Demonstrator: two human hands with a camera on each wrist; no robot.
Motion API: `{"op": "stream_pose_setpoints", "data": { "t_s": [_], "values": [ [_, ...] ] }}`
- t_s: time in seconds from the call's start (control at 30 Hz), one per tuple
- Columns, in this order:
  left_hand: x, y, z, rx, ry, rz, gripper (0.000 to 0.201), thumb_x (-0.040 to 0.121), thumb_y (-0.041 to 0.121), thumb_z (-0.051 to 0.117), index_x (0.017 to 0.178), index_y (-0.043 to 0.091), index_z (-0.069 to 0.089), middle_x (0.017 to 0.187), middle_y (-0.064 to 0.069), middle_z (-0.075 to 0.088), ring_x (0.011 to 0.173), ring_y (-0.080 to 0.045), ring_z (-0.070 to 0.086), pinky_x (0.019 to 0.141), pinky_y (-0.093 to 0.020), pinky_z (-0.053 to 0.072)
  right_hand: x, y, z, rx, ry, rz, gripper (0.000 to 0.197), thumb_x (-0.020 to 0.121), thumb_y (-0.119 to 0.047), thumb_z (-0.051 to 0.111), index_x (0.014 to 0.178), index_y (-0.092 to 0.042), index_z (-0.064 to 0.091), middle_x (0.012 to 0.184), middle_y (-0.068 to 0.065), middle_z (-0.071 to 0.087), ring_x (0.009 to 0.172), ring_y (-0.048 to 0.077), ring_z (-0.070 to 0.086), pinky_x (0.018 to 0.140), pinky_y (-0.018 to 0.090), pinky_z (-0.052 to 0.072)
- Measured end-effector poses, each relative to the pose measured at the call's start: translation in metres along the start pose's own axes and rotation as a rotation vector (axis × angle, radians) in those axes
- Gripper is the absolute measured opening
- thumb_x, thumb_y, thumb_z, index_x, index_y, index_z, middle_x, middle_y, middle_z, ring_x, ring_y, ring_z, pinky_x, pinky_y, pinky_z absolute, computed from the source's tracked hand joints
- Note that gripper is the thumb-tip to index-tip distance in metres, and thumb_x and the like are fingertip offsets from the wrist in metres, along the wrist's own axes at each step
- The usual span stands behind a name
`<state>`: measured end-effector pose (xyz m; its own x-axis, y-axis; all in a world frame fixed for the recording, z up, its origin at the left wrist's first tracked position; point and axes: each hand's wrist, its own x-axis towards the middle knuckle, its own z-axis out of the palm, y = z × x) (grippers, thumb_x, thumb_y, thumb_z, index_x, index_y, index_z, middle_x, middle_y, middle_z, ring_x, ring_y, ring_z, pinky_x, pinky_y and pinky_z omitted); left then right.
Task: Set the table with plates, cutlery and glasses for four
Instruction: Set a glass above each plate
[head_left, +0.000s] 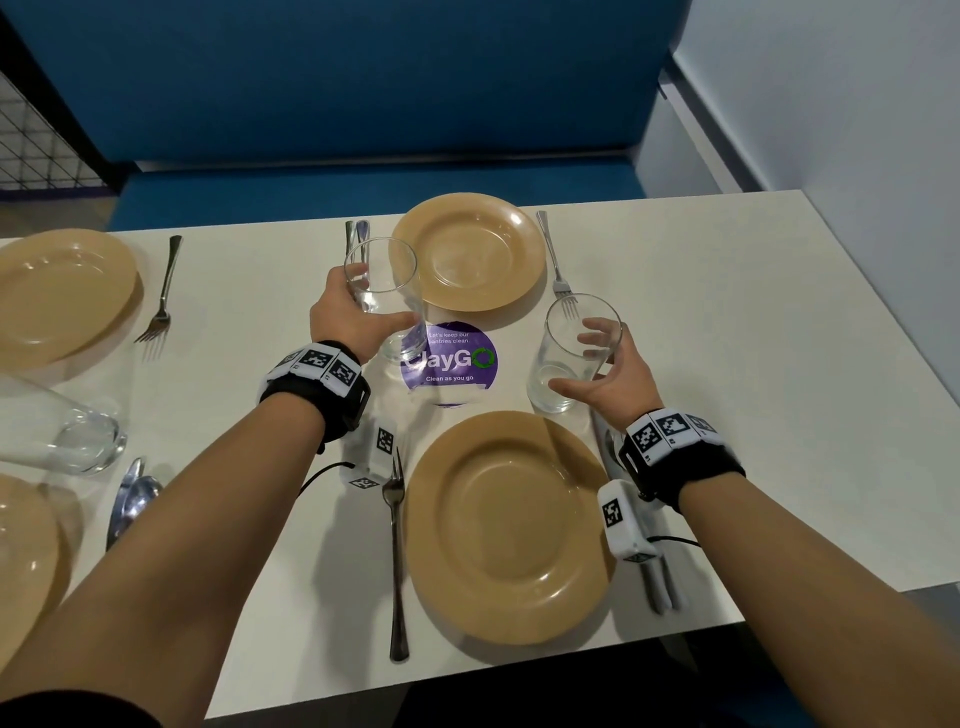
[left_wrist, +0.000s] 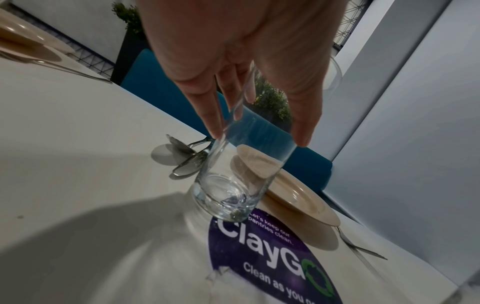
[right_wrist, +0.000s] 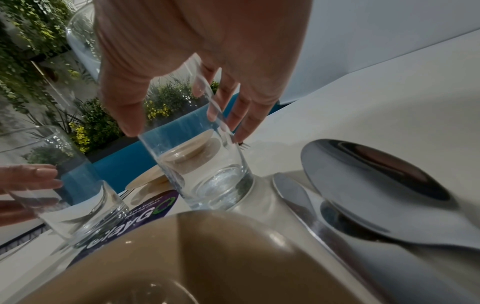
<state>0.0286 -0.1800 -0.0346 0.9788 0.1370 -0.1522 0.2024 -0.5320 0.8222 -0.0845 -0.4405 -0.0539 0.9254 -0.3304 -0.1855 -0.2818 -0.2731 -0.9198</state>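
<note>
- While I am looking down from the head camera, my left hand is holding a clear glass, with fingers and thumb curled round it.
- That glass is leaning a little, and its bottom is sitting over the edge of the purple sticker in the middle of the tabletop.
- My right hand is curling round a second glass, thumb on one side and fingers on the other.
- I am seeing in the right wrist view that this glass is standing upright on the tabletop.
- It is standing just past the near plate, toward the right edge.
- The far plate is lying by the far edge, with a fork on its right side.
- A fork is lying left of the near plate, and a spoon and knife are lying on its right.
- Two more plates are showing at the left edge, the farther one with a fork beside it.
- A third glass is sitting by the left edge.
</note>
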Motion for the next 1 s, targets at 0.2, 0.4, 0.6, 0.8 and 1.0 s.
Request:
{"op": "stream_pose_setpoints", "data": {
  "t_s": [0.2,0.4,0.6,0.8,1.0],
  "values": [
    [0.0,0.0,0.005,-0.001,0.008,-0.001,0.076,0.064,0.029,0.085,0.129,0.02,0.046,0.124,0.0,0.058,0.108,-0.016,0.056,0.087,-0.021,0.04,-0.001,0.0,0.002,-0.022,0.008,-0.001,0.073,0.062,-0.007,0.084,0.122,-0.024,0.046,0.116,-0.004,0.056,0.11,0.014,0.054,0.097,0.03,0.043],
    [0.0,-0.002,0.006,0.009,0.008,0.005,0.077,0.064,0.031,0.085,0.129,0.02,0.046,0.124,-0.001,0.058,0.11,-0.018,0.057,0.089,-0.023,0.041,0.0,-0.001,0.002,-0.033,-0.002,0.008,0.074,0.062,-0.009,0.084,0.123,-0.023,0.046,0.119,-0.002,0.056,0.112,0.015,0.053,0.097,0.028,0.042],
    [-0.001,-0.001,0.005,0.031,0.003,0.001,0.079,0.065,0.03,0.084,0.131,0.02,0.043,0.124,-0.002,0.057,0.106,-0.015,0.055,0.087,-0.022,0.04,-0.001,-0.001,0.002,-0.028,-0.01,0.026,0.074,0.064,-0.008,0.083,0.125,-0.024,0.044,0.118,-0.003,0.055,0.11,0.013,0.05,0.095,0.026,0.041],
    [-0.006,-0.003,0.003,0.029,-0.013,-0.037,0.086,0.065,0.032,0.084,0.135,0.017,0.037,0.131,-0.005,0.054,0.115,-0.02,0.055,0.095,-0.027,0.042,-0.001,0.001,0.004,-0.063,0.002,0.043,0.073,0.065,-0.012,0.083,0.127,-0.02,0.044,0.12,-0.001,0.055,0.11,0.015,0.049,0.091,0.025,0.04],
    [-0.023,-0.004,-0.006,0.023,-0.087,-0.084,0.092,0.065,0.035,0.085,0.138,0.011,0.033,0.139,-0.005,0.048,0.125,-0.021,0.049,0.1,-0.028,0.038,-0.006,-0.002,0.009,-0.084,0.025,0.074,0.081,0.064,-0.014,0.085,0.131,-0.018,0.039,0.127,0.004,0.052,0.113,0.016,0.048,0.093,0.024,0.039]
  ]
}}
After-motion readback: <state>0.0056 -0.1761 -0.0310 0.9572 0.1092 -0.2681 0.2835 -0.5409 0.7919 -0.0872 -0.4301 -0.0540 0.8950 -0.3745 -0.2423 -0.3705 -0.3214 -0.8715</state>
